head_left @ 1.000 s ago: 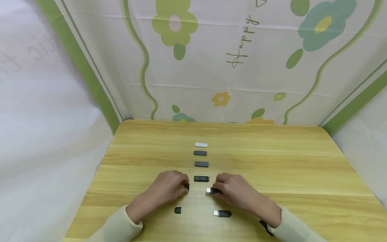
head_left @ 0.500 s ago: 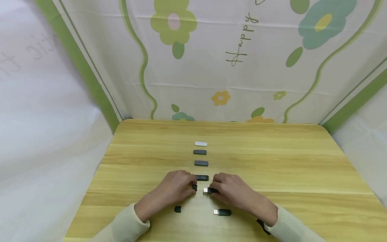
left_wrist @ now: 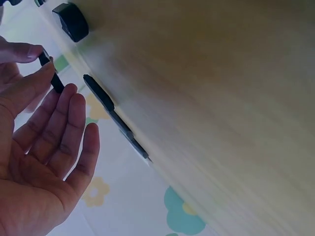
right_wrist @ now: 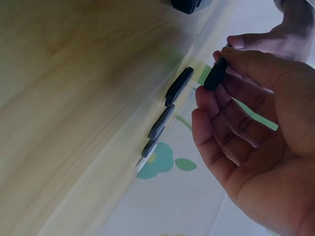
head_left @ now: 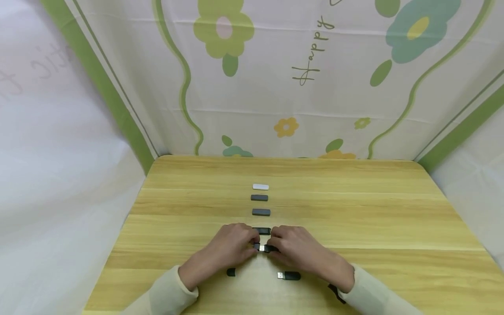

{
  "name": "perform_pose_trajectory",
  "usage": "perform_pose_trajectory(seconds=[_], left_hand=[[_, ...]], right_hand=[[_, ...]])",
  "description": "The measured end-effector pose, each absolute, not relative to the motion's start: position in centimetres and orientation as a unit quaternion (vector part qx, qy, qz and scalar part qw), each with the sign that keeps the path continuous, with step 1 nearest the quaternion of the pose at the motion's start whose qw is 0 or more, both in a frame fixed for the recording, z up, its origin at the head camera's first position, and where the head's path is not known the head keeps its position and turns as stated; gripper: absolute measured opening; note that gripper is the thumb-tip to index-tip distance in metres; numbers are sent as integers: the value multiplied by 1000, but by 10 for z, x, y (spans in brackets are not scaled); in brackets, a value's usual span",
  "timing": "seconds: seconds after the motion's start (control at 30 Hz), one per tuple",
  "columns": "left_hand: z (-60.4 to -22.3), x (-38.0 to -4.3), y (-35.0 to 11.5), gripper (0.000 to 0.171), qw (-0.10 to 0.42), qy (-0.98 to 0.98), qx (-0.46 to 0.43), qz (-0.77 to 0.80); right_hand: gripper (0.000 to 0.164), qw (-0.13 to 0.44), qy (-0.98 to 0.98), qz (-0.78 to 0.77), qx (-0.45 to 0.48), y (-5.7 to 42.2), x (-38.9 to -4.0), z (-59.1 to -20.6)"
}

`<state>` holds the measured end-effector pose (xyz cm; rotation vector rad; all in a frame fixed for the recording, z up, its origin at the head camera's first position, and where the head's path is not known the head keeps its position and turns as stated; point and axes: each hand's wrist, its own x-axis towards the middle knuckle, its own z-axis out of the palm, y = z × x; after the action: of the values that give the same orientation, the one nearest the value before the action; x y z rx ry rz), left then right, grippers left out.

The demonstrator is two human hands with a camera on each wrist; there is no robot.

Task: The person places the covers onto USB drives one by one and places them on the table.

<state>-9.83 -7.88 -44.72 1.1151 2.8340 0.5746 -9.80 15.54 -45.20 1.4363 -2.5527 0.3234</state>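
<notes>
Near the middle of the table, my left hand (head_left: 228,245) pinches a small black cap (head_left: 257,247) between thumb and fingertips. Facing it, my right hand (head_left: 301,251) grips a black USB stick (head_left: 271,248), its bare metal plug pointing left at the cap. Plug and cap sit in line at nearly the same spot; whether the plug's tip is inside the cap I cannot tell. In the right wrist view the dark body of the USB stick (right_wrist: 215,73) shows between thumb and fingers, the other fingers loosely bent.
Beyond the hands lies a column of capped sticks: black (head_left: 263,231), two grey (head_left: 261,212), and white (head_left: 260,187). Nearer me are an uncapped USB stick (head_left: 291,275) and a loose black cap (head_left: 231,272). A dark strap-like piece (head_left: 336,293) shows beside the right sleeve.
My left hand has moved right with the cap, and my right hand slightly left with the USB stick. The gap between cap and plug has closed.
</notes>
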Motion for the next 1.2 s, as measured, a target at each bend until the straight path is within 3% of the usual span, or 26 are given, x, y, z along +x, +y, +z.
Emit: perform_pose_trajectory(seconds=[1.2], left_hand=[[-439, -96, -77, 12, 12, 913, 375, 159]], right_hand=[[12, 96, -852, 137, 497, 145, -97, -453]])
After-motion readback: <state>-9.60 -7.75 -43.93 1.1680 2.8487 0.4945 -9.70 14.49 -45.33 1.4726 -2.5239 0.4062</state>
